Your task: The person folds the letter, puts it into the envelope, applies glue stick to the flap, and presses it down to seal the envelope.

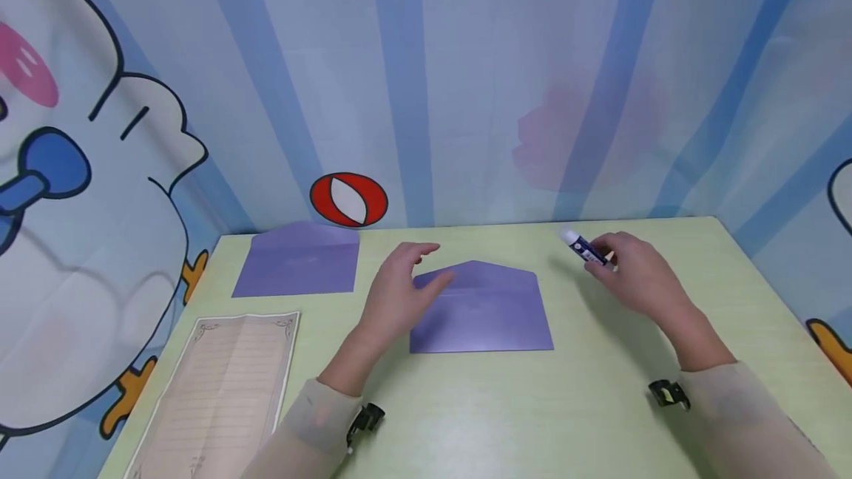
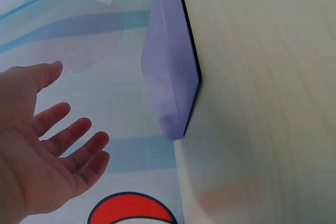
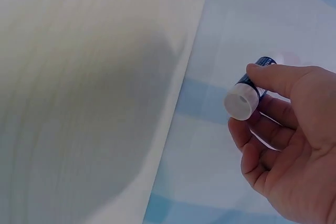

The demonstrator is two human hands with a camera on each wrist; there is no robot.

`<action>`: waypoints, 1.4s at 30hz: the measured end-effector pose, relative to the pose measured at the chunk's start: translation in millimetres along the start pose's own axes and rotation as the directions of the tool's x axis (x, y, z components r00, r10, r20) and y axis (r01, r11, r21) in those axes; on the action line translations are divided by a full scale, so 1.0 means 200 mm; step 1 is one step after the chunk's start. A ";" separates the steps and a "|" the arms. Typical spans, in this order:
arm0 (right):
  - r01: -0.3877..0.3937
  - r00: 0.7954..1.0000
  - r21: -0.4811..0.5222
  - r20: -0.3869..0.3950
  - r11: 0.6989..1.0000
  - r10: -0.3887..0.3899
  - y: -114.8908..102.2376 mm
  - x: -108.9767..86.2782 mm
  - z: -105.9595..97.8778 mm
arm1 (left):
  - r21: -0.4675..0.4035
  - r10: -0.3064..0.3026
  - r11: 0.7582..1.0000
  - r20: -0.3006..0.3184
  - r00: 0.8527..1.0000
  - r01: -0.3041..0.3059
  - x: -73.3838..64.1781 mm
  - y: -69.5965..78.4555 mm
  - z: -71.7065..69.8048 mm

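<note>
My right hand (image 1: pixel 635 272) pinches a glue stick (image 1: pixel 586 248) between thumb and fingers, above the right side of the table. The stick has a dark blue label and a white end pointing up and to the left; its other white end (image 3: pixel 240 104) faces the right wrist camera. Over the left edge of a purple envelope (image 1: pixel 486 316), my left hand (image 1: pixel 399 290) hovers with thumb and fingers spread and nothing between them. That envelope lies mid-table, its flap pointing to the back.
A second purple envelope (image 1: pixel 296 268) lies at the table's back left, its flap at the back edge. In front of it is a lined letter sheet (image 1: pixel 222 383) with an ornate border. A striped blue curtain (image 1: pixel 466 94) stands behind the pale table (image 1: pixel 506 420).
</note>
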State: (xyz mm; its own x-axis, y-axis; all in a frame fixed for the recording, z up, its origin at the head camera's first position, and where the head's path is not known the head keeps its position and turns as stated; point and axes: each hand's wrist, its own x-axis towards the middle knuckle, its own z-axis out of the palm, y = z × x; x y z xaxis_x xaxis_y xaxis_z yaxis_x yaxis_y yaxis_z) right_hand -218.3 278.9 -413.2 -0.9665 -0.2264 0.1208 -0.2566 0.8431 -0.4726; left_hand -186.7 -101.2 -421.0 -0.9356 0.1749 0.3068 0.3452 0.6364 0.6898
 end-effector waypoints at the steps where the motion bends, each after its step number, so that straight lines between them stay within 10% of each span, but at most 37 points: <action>1: -0.014 1.000 -0.009 0.003 1.000 0.014 0.03 0.00 -0.01 | 0.053 0.016 0.998 0.001 1.000 -0.016 0.00 0.00 -0.01; 13: -0.111 0.982 -0.166 0.133 0.980 0.134 0.31 -0.04 -0.08 | 0.422 0.063 0.901 0.097 0.993 -0.099 0.00 -0.09 -0.05; 42: -0.116 0.971 -0.233 0.177 0.966 0.159 0.40 -0.06 -0.13 | 0.434 -0.022 0.899 0.175 0.984 -0.058 -0.01 -0.13 -0.06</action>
State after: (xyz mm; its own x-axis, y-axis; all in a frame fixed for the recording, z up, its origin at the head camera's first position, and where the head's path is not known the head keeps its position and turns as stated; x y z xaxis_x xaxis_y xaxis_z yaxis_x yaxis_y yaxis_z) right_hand -226.8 361.6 -430.3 -0.9786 -0.1724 -0.1127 -0.1373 0.9539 -0.2668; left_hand -193.2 -126.6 -430.7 -0.9414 0.2901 0.1722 0.3319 0.8880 0.3183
